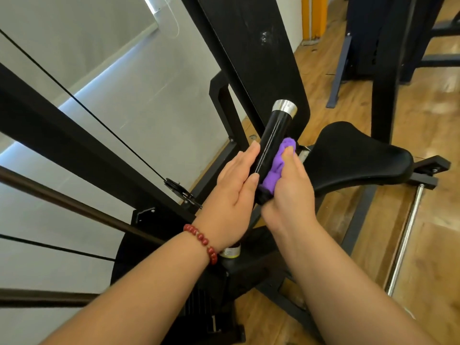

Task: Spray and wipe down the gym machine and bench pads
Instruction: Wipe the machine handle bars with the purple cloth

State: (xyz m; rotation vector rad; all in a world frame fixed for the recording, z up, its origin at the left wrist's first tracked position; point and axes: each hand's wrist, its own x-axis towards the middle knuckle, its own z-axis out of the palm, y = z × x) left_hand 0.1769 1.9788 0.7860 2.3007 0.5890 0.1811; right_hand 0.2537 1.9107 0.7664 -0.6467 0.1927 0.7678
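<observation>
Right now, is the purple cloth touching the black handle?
Touching. The head view shows the right hand pressing the purple cloth against the black handle, with no gap between them.

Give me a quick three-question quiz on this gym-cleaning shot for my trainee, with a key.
1. True or false: the left hand touches the black handle bare, with no cloth under it.
2. The purple cloth is in the grip of: A) the left hand B) the right hand C) neither hand.
3. Fill in: the far end of the handle carries a ____ cap.
Key: 1 true; 2 B; 3 silver.
</observation>
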